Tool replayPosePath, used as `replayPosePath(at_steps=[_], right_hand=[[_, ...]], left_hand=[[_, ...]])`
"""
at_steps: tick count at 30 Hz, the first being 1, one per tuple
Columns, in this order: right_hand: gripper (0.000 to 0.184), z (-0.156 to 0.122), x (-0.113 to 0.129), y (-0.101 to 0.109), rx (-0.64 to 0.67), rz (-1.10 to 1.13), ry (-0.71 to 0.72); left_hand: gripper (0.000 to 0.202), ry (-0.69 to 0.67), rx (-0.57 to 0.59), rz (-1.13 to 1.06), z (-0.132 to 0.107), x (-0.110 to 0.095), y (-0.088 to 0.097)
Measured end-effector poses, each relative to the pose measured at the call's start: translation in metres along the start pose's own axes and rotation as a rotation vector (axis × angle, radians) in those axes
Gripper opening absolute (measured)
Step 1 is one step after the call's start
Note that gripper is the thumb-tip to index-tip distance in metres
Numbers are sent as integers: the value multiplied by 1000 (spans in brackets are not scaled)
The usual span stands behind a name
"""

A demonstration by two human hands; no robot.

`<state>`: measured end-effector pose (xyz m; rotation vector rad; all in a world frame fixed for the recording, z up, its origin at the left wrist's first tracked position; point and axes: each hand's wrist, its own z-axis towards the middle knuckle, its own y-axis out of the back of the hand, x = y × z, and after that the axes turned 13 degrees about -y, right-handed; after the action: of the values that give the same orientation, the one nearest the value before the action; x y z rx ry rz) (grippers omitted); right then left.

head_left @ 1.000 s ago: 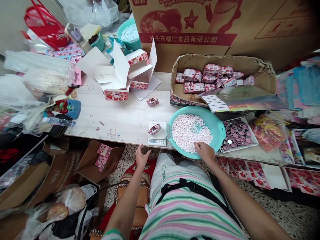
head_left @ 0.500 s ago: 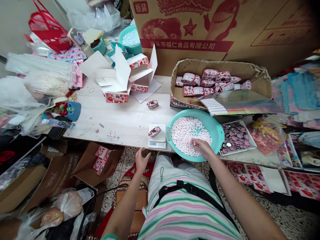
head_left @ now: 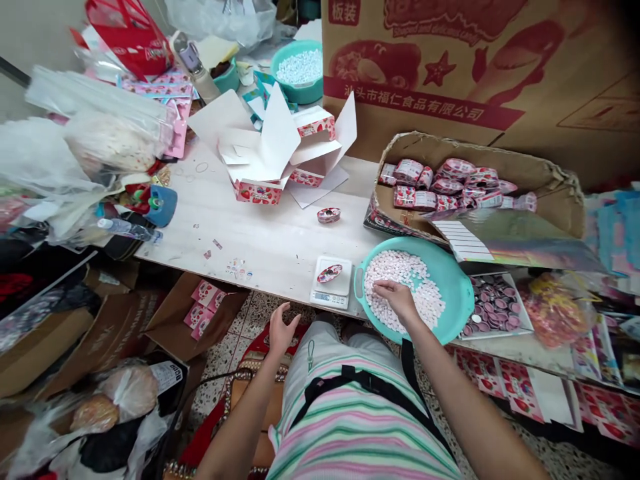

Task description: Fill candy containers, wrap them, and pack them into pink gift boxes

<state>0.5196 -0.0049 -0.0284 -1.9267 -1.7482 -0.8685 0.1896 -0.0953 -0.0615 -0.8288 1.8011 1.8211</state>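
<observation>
The right hand [head_left: 397, 300] was over the near left part of the green basin [head_left: 453, 293], fingers bent down onto the small pale sweets [head_left: 393, 267]; its grip looked partly closed, but whether it had hold of any sweets could not be told. The left hand [head_left: 283, 330] hung off the near edge of the bench [head_left: 260, 247], its grip well parted around nothing. Just left of the basin, the white scale [head_left: 345, 283] bore a patterned oval case [head_left: 330, 273]. The sweets looked light, hard and smooth, likely to roll or slip from a loose pinch, so a few were best gathered between bunched fingertips and thumb. The case seemed light and stiff, best taken across its outer rim, clear of the dark middle.
</observation>
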Motion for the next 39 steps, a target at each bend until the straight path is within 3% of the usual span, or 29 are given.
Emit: replayPosePath(at_steps=[5,8,13,21,26,30,33,36,39], right_hand=[[16,-1,37,-68,60,-365,285],[14,4,46,-95,69,-581,410],[20,13,44,-115,76,-844,548],[22,14,40,-129,38,-942,549],[18,0,50,-112,-83,-803,524],[24,-6,41,-66,-355,-674,503],[28,-3,13,-27,-523,-677,413],[34,6,-23,-4,-484,-784,277],[41,16,-50,-1,-392,-857,200]], left_hand=[[36,-11,-10,-39,21,-1,9],[36,-20,-21,-52,30,-3,13],[35,13,-18,-85,29,1,18],[32,61,2,-111,20,15,23],[32,41,9,-112,27,16,30],[31,-11,8,-88,33,20,33],[31,-46,20,-81,36,24,34],[30,-78,45,-77,37,27,35],[29,-99,74,-68,37,28,37]])
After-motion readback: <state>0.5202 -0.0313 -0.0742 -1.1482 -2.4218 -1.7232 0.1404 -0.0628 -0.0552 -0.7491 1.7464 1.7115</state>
